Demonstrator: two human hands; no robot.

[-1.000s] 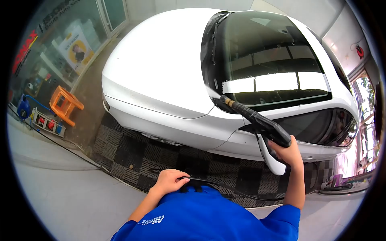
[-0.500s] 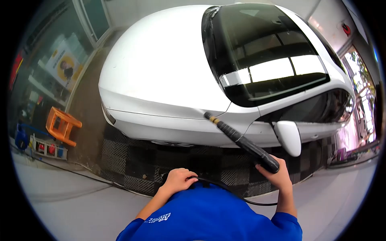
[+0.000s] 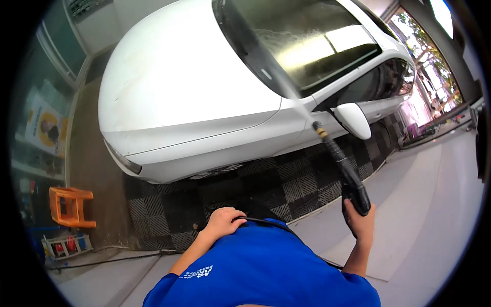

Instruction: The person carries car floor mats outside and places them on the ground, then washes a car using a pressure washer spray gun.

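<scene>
My right hand [image 3: 361, 221] is wrapped round the grip of a black pressure washer gun [image 3: 343, 166], held out on the right. Its tip points up and left, and a white spray [image 3: 280, 77] runs from it across the windshield [image 3: 307, 38] of a white car [image 3: 179, 77]. Water streaks the glass. At my waist, my left hand [image 3: 224, 221] is closed on a black hose [image 3: 266, 221], which passes across the front of my blue shirt toward the right. The side mirror [image 3: 353, 121] lies just beyond the gun's tip.
An orange stool [image 3: 71, 207] stands at the left, with a rack of bottles [image 3: 67, 245] below it. Black grid tiles [image 3: 255, 184] cover the floor beside the car. A glass door [image 3: 61, 36] is at the far left, and a bright doorway [image 3: 429, 66] at the right.
The gun has swung up and right, and its spray now reaches the windshield instead of a faint mist near the fender. My view has turned. The left hand keeps holding the hose.
</scene>
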